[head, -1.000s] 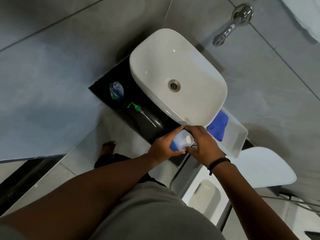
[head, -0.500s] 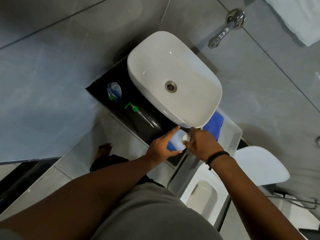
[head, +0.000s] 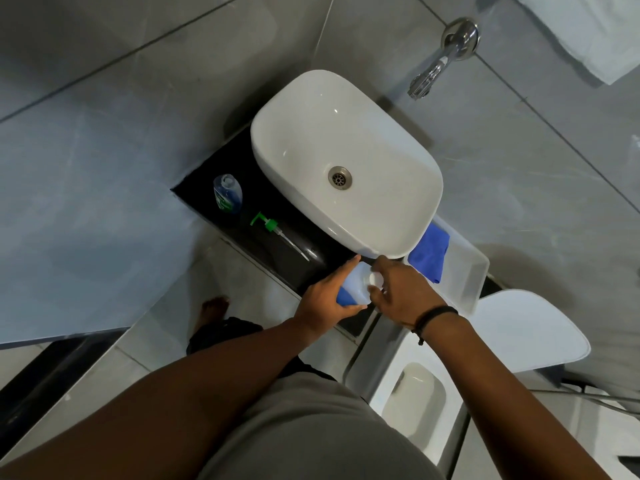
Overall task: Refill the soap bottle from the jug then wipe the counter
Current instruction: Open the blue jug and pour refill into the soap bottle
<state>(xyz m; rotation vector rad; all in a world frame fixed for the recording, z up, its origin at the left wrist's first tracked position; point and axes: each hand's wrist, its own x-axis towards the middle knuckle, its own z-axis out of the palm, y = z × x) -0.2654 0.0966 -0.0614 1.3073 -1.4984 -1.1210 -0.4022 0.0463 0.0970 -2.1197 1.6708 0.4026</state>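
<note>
A translucent jug (head: 354, 287) with blue liquid stands at the front edge of the black counter (head: 294, 258), below the basin. My left hand (head: 327, 299) grips its body. My right hand (head: 403, 292) has its fingers on the white cap (head: 374, 278). The open soap bottle (head: 227, 194), partly filled with blue liquid, stands at the counter's left end. Its green pump head (head: 273, 228) lies flat on the counter beside it. A blue cloth (head: 429, 254) sits in a clear tub on the right.
A white basin (head: 346, 161) fills the counter's middle, with a chrome wall tap (head: 440, 60) above it. The clear tub (head: 467, 278) stands to the right. A toilet with raised lid (head: 519, 327) is below right. A white towel (head: 588, 29) hangs top right.
My right hand has shifted on the jug's cap, its fingers now spread around it. My left hand keeps hold of the jug. The camera has tilted slightly.
</note>
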